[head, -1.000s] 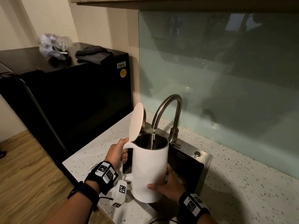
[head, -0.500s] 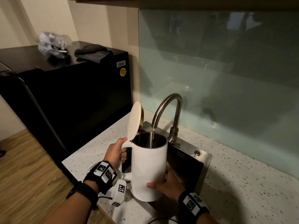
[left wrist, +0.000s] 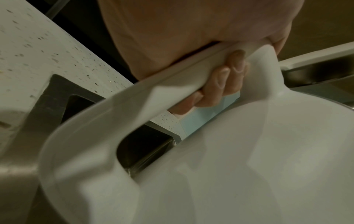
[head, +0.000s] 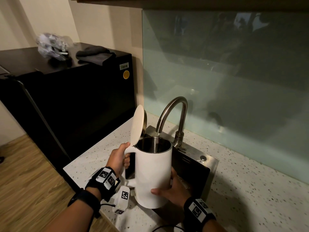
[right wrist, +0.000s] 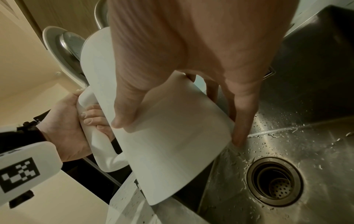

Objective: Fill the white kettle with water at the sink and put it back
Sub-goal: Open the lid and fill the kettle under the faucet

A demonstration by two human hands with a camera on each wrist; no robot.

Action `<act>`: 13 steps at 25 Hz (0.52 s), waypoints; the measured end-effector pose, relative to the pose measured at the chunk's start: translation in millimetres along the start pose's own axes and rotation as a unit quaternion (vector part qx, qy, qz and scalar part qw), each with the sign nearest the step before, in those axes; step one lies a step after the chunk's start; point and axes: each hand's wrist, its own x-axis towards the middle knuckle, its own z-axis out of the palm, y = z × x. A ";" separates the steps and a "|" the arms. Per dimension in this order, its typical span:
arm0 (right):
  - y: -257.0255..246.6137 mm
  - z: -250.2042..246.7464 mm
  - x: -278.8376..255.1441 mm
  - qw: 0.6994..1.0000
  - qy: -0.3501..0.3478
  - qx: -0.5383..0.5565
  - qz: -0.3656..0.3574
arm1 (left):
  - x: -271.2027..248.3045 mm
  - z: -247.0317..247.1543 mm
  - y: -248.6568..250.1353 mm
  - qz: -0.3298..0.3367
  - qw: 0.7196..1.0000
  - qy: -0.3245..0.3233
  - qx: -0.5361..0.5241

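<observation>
Snugly between both hands' fingers [right wrist: 91, 112], kettle [head: 153, 173]

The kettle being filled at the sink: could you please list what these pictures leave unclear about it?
- Water level: in the head view the kettle wall hides it.
- Kettle base: no view shows its underside.
- Right hand fingers: head view, behind the kettle.
- Tap handle position: too small, head view.

Matt white kettle [head: 153, 174]; brushed steel sink [right wrist: 298, 145].

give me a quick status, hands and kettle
Left hand grips kettle handle; right hand cups white kettle body. Lid open, faucet stream running in, over sink. Nothing in the way.
</observation>
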 end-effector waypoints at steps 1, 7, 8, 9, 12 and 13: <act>-0.1 0.2 0.1 1.000 0.001 -0.002 0.000 | 0.7 -0.2 -0.5 0.000 1.000 0.000 0.001; -1.2 0.6 -1.3 1.000 0.004 0.002 0.008 | 4.1 -9.2 -2.1 -0.028 0.997 -0.052 -0.039; -1.4 0.4 -1.4 1.000 0.004 0.003 0.008 | 4.3 -11.0 -1.4 -0.034 0.996 -0.066 -0.047; -1.7 0.3 -1.1 1.000 0.003 0.004 0.009 | 4.3 -13.1 -1.0 -0.038 0.995 -0.077 -0.054; -3.0 0.0 -0.8 1.000 0.000 0.006 0.014 | 4.7 -16.7 -1.4 -0.035 0.993 -0.096 -0.064; -3.3 -0.1 -0.6 1.000 -0.001 0.007 0.018 | 4.6 -17.6 -2.1 -0.033 0.993 -0.096 -0.064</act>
